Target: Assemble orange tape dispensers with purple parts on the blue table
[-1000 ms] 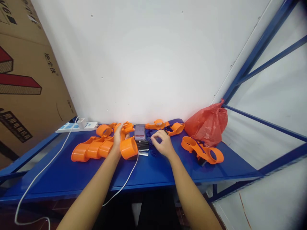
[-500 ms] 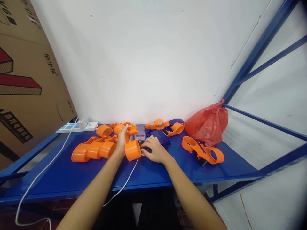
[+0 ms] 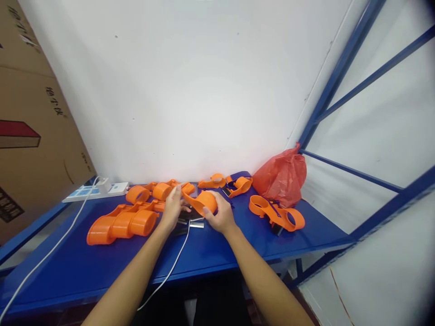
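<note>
Both hands grip one orange plastic piece with a round cuff (image 3: 205, 200), held above the blue table (image 3: 210, 251). My left hand (image 3: 172, 209) is closed around its left end. My right hand (image 3: 221, 213) wraps the cuff from the right, thumb at the front. Beneath them, a dark device, partly hidden, lies with small silvery strips (image 3: 197, 224) and the end of a white cable (image 3: 178, 260). Left of my left hand rest several more orange cuffed pieces (image 3: 122, 222). A phone-like screen behind is mostly covered.
An orange double-ring piece (image 3: 277, 213) with a dark block lies to the right. Behind it sits a red plastic bag (image 3: 282, 176) against the wall. A white power strip (image 3: 97, 192) with a plug is at the back left, beside a large cardboard box (image 3: 37, 117).
My right hand has risen from the device on the table and taken hold of the cuff. The orange piece has turned, its cuff now further right. The view has shifted slightly right.
</note>
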Demonstrator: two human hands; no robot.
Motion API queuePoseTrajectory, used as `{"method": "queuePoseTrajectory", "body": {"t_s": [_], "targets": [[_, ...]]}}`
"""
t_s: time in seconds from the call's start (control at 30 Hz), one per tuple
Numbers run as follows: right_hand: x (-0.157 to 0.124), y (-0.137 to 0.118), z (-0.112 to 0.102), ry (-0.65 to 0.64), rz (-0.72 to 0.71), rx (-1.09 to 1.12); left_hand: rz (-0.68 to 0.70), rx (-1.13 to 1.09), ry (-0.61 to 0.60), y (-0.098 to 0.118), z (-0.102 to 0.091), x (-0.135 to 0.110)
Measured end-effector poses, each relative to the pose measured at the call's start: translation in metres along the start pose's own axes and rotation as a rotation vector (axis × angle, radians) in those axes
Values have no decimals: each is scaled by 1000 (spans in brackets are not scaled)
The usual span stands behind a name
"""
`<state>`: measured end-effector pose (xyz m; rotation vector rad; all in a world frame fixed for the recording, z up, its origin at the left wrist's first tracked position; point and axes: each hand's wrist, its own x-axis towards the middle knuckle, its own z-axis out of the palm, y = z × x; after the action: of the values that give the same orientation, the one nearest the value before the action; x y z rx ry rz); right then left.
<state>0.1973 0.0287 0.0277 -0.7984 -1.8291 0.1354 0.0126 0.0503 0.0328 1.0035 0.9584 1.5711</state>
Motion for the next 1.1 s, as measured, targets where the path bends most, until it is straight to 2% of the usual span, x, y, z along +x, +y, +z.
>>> {"method": "queuePoseTrajectory", "body": {"t_s": [0.07,0.17,0.23,0.3,0.4,0.57,0.7,0.8,0.97,1.03,1.1], "targets": [[-3,1,-14,134,82,-64,-27,8,-28,0,0,1],[-9,0,-49,293,180,-229,12,-11,-16,0,-2,2],[-13,-1,-76,362,237,-364,39,-34,3,1,-3,3],[-16,0,-97,376,299,-490,56,-53,11,2,-4,2],[-20,1,-113,277,432,-653,74,-66,9,3,-5,2],[-28,6,-103,45,663,-835,70,0,49,3,-7,3],[-34,9,-92,-88,717,-838,38,68,40,3,-6,2],[-30,8,-94,-122,729,-834,37,75,25,3,-4,1],[0,10,-132,-117,685,-936,41,67,32,7,-2,0],[11,19,-150,-248,625,-1024,39,59,34,8,-1,-1],[14,31,-163,-451,629,-1096,35,51,31,10,-1,-1]]}}
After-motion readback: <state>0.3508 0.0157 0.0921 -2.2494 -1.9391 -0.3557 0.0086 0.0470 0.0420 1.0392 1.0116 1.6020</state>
